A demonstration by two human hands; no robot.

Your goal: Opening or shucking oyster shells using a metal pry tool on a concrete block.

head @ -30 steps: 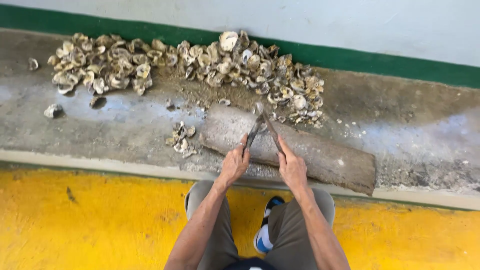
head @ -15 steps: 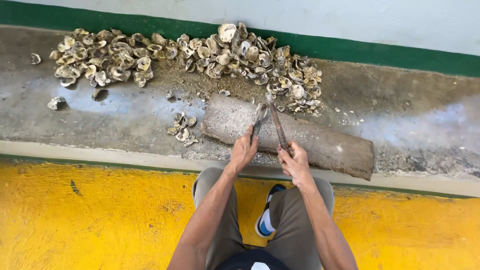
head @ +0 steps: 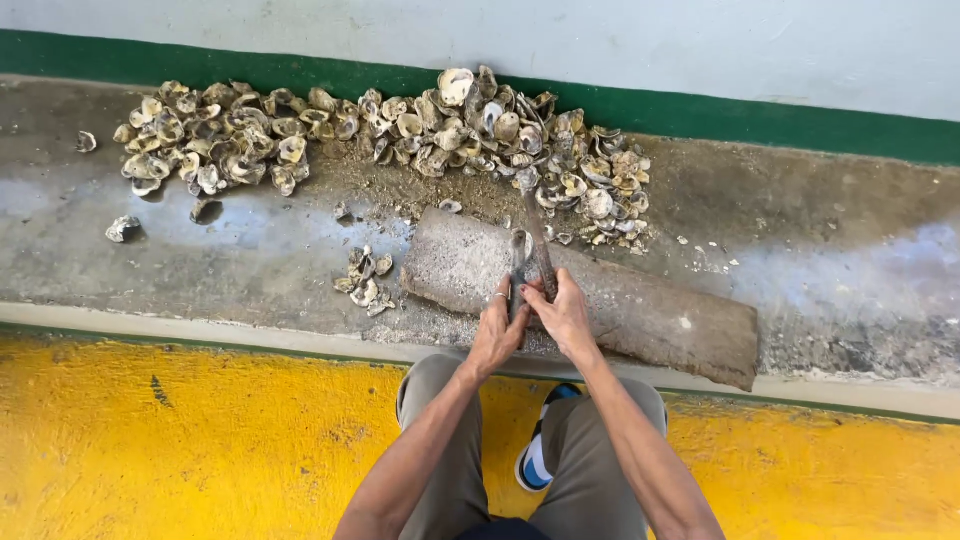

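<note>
My left hand (head: 497, 335) is closed around a short dark metal tool (head: 518, 258) that stands on a worn wooden plank (head: 650, 315). Pressed up against it, my right hand (head: 566, 318) grips a long rusty metal bar (head: 535, 225). The bar's far end points into the near edge of a long pile of oyster shells (head: 400, 130). Both hands sit side by side, touching, over the plank's middle. Whether a shell lies between them is hidden by the fingers.
A small cluster of shells (head: 364, 282) lies left of the plank on the grey concrete ledge (head: 200, 260). Stray shells (head: 122, 229) sit further left. A green-striped wall (head: 800, 120) backs the ledge. My knees and a shoe (head: 538, 460) are over the yellow floor (head: 150, 450).
The two tools, spread in a V a second ago, have come together. Both hands have closed in until they touch over the plank.
</note>
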